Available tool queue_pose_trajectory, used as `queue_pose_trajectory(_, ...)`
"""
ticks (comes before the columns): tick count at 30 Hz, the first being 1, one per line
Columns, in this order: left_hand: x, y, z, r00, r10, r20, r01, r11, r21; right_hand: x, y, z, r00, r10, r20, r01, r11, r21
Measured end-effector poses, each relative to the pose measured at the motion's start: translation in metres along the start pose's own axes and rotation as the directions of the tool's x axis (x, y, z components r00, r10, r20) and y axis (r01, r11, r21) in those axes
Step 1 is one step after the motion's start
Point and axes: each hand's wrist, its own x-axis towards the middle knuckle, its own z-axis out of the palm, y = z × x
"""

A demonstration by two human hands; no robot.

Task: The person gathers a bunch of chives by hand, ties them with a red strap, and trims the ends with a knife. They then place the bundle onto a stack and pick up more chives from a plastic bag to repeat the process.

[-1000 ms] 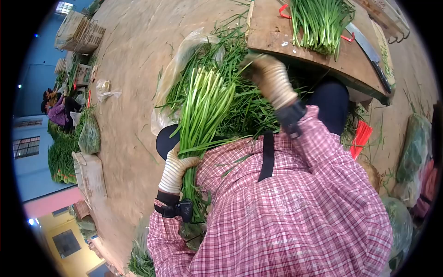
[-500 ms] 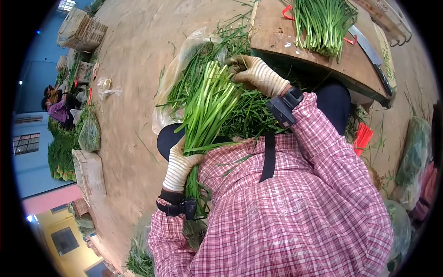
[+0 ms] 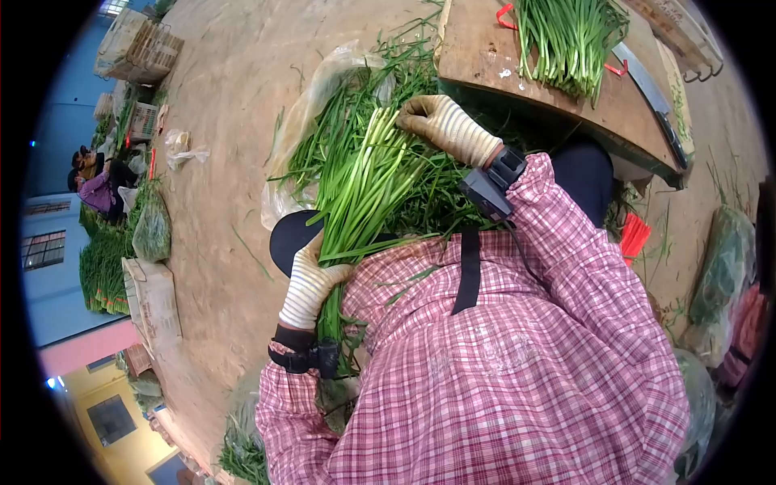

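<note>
My left hand [image 3: 314,279], in a striped knit glove, is closed around the leafy lower part of a bunch of garlic chives [image 3: 368,186]. The pale stem ends of this bunch fan upward, away from my body. Beside those ends, my gloved right hand [image 3: 440,125] has its thumb and fingers pinched together; whatever is between the fingertips is too small to make out. Under and behind the bunch lies a heap of loose chives [image 3: 440,198], partly on a clear plastic sheet [image 3: 303,137].
A wooden board [image 3: 477,61] at upper right carries another chive bunch [image 3: 570,40], red ties and a long knife [image 3: 647,85]. Red strips [image 3: 634,238] lie at right, near bagged greens [image 3: 719,271]. Crates [image 3: 141,48] and a person [image 3: 97,190] are at far left.
My right hand has shifted slightly, its fingers drawing together by the stem ends. The bunch in my left hand has spread a little, and the view has moved slightly.
</note>
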Motion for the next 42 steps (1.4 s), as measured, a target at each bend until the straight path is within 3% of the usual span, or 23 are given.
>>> queue_pose_trajectory(4, -0.001, 0.010, 0.000, 0.999, -0.030, 0.010, 0.031, 0.999, -0.020, 0.002, 0.009, -0.004, 0.947, -0.225, 0.227, 0.257, 0.958, -0.123)
queue_pose_trajectory(5, -0.001, 0.011, 0.000, 0.999, -0.051, 0.017, 0.052, 0.998, -0.040, 0.003, 0.013, -0.006, 0.947, -0.222, 0.233, 0.256, 0.959, -0.126)
queue_pose_trajectory(7, -0.002, 0.017, 0.001, 1.000, -0.017, 0.023, 0.016, 0.999, 0.035, 0.002, 0.010, -0.008, 0.953, -0.203, 0.226, 0.278, 0.881, -0.382)
queue_pose_trajectory(8, -0.002, 0.018, 0.002, 1.000, -0.023, 0.021, 0.022, 0.999, 0.036, 0.004, 0.017, -0.004, 0.931, -0.295, 0.214, 0.364, 0.757, -0.543)
queue_pose_trajectory(9, -0.003, 0.017, 0.003, 0.999, -0.029, 0.022, 0.028, 0.999, 0.038, 0.002, 0.014, -0.002, 0.931, -0.294, 0.216, 0.365, 0.757, -0.543)
queue_pose_trajectory(11, -0.003, 0.015, 0.002, 0.999, -0.042, 0.027, 0.040, 0.997, 0.068, -0.003, 0.008, 0.002, 0.957, -0.237, 0.167, 0.275, 0.562, -0.780)
queue_pose_trajectory(13, -0.003, 0.012, 0.001, 0.998, -0.059, 0.032, 0.055, 0.994, 0.097, -0.002, 0.014, -0.003, 0.945, -0.269, 0.187, 0.305, 0.512, -0.803)
queue_pose_trajectory(17, -0.002, 0.009, 0.003, 0.998, -0.040, 0.056, 0.035, 0.994, 0.100, -0.004, 0.015, 0.000, 0.928, -0.311, 0.206, 0.363, 0.627, -0.689)
queue_pose_trajectory(19, -0.001, 0.010, 0.006, 0.998, -0.023, 0.056, 0.015, 0.991, 0.136, -0.002, 0.012, 0.004, 0.936, -0.292, 0.196, 0.314, 0.442, -0.840)
queue_pose_trajectory(20, -0.002, 0.011, 0.008, 0.998, -0.011, 0.054, 0.005, 0.993, 0.121, 0.001, 0.017, 0.003, 0.949, -0.234, 0.212, 0.308, 0.537, -0.785)
queue_pose_trajectory(21, -0.002, 0.012, 0.008, 0.999, 0.000, 0.051, -0.005, 0.994, 0.107, 0.000, 0.011, 0.006, 0.949, -0.235, 0.211, 0.308, 0.539, -0.784)
queue_pose_trajectory(24, 0.002, 0.004, 0.006, 0.997, 0.018, 0.070, -0.027, 0.992, 0.122, 0.001, -0.002, 0.021, 0.912, -0.087, 0.400, 0.409, 0.219, -0.886)
queue_pose_trajectory(25, 0.000, 0.005, 0.005, 0.997, 0.017, 0.074, -0.026, 0.992, 0.123, 0.003, 0.001, 0.016, 0.914, -0.086, 0.396, 0.405, 0.221, -0.887)
queue_pose_trajectory(27, -0.003, 0.009, 0.005, 0.999, -0.017, 0.044, 0.014, 0.997, 0.078, 0.003, 0.000, 0.004, 0.959, -0.223, 0.174, 0.227, 0.242, -0.943)
queue_pose_trajectory(29, 0.000, -0.001, 0.002, 1.000, -0.003, 0.025, 0.001, 0.994, 0.109, -0.005, -0.006, 0.009, 0.976, -0.122, 0.181, 0.217, 0.445, -0.869)
queue_pose_trajectory(31, 0.001, -0.001, 0.003, 1.000, 0.012, 0.024, -0.016, 0.989, 0.148, -0.015, -0.030, 0.017, 0.950, 0.078, 0.302, 0.248, 0.398, -0.883)
queue_pose_trajectory(33, 0.000, 0.004, 0.009, 1.000, 0.017, -0.012, -0.016, 0.999, 0.037, -0.015, -0.019, 0.027, 0.936, 0.115, 0.332, 0.242, 0.475, -0.846)
queue_pose_trajectory(35, 0.003, 0.001, 0.007, 1.000, 0.021, -0.016, -0.020, 0.997, 0.073, -0.014, 0.010, 0.031, 0.980, 0.021, 0.198, 0.118, 0.741, -0.661)
queue_pose_trajectory(37, 0.004, 0.000, 0.006, 1.000, 0.021, -0.023, -0.018, 0.994, 0.106, -0.014, 0.012, 0.036, 0.981, 0.075, 0.181, 0.063, 0.754, -0.654)
queue_pose_trajectory(41, 0.004, -0.002, 0.005, 0.999, 0.048, 0.019, -0.050, 0.989, 0.139, -0.016, 0.016, 0.044, 0.998, 0.013, 0.059, 0.038, 0.624, -0.781)
queue_pose_trajectory(42, 0.002, -0.002, 0.003, 0.999, 0.044, 0.015, -0.046, 0.986, 0.161, -0.012, 0.008, 0.039, 0.998, 0.052, 0.019, -0.011, 0.522, -0.853)
